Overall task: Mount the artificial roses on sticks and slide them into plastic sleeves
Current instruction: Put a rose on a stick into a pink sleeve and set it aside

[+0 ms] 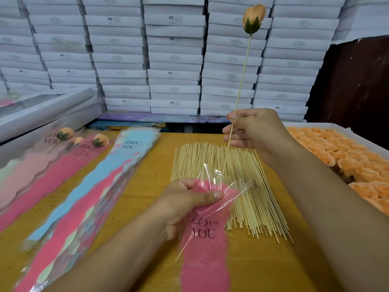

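Observation:
My right hand (254,131) pinches a thin wooden stick (242,81) that stands almost upright, with a peach artificial rose (253,17) on its top end. The stick's lower tip points down at the open mouth of a pink plastic sleeve (205,239) printed "LOVE YOU". My left hand (189,205) grips that sleeve near its top, crumpling the clear film. Whether the tip is inside the sleeve's mouth I cannot tell. A loose pile of bare sticks (231,186) lies on the table under both hands.
A white box of peach rose heads (347,161) stands at the right. A stack of empty blue and pink sleeves (88,197) lies left of centre, with several sleeved roses (63,144) further left. Stacked white cartons (172,60) wall the back of the yellow table (136,186).

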